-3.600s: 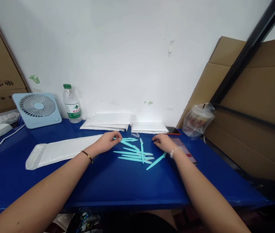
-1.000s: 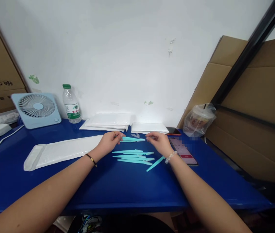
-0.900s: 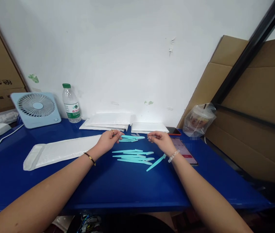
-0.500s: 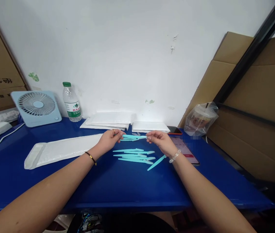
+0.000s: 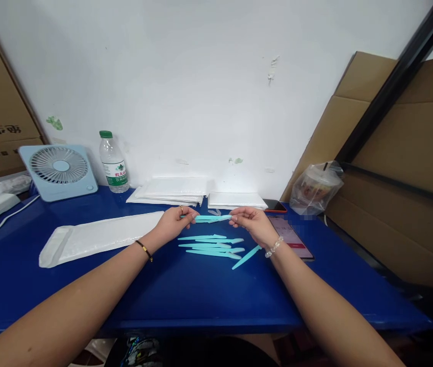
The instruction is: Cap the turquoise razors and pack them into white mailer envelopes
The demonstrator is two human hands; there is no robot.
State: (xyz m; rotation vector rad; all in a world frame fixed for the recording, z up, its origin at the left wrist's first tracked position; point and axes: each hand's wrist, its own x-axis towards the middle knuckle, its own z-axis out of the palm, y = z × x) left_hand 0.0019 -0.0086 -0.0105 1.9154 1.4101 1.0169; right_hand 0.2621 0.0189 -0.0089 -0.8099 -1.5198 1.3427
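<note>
Between my two hands, thin turquoise plastic sticks lie side by side, held just above the blue table. My left hand pinches their left ends, and my right hand pinches the right end at a pale tip. Below them, several more turquoise sticks lie roughly parallel on the table. One separate stick rests at a slant under my right wrist. A long white padded envelope lies flat to the left, partly behind my left forearm.
White envelope stacks lie along the wall, with a phone beside them. A fan and bottle stand back left. A tablet and bagged cup are on the right.
The held sticks have come closer together into a narrower bundle between my fingers. My hands have barely moved, and the sticks on the table stay where they were.
</note>
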